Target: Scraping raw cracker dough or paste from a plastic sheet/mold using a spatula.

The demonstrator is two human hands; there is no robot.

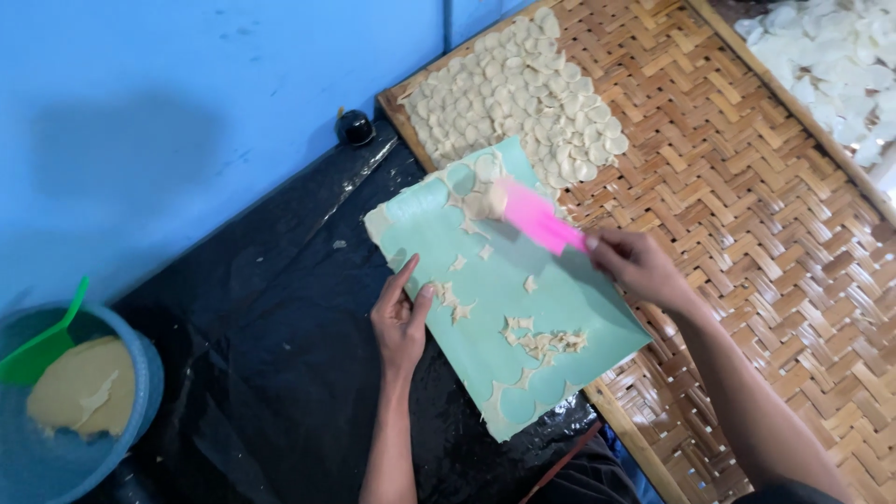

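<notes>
Blue wall (187, 112) standing behind, black plastic sheet (271, 355) covering the floor, big woven bamboo tray (747, 215) lying to the right. Resting half on the sheet, half on the tray: teal board (541, 317) with a thin dough layer, round holes already cut and scraps (546, 341) remaining. Left hand (401, 322) pressing flat on the board's near edge, fingers spread, grasping nothing. Right hand (639, 266) closing around the end of a pink scraper (537, 217), its blade touching the dough near the board's far corner. Lying just beyond on the tray: many small dough rounds (518, 93) in close rows.

Possibly going wrong: board sliding off the tray rim if the left hand is lifting; scraper tearing the soft rounds when pushing too steep; rounds landing on each other and sticking.

Hard to make out: scraper blurred, blade shape unclear. Blue basin (121, 439) with yellowish dough and green scoop (42, 341) cut by the frame at left. White pieces (831, 56) at top right cut off too. Small dark round object (355, 127) by the wall not identifiable.
</notes>
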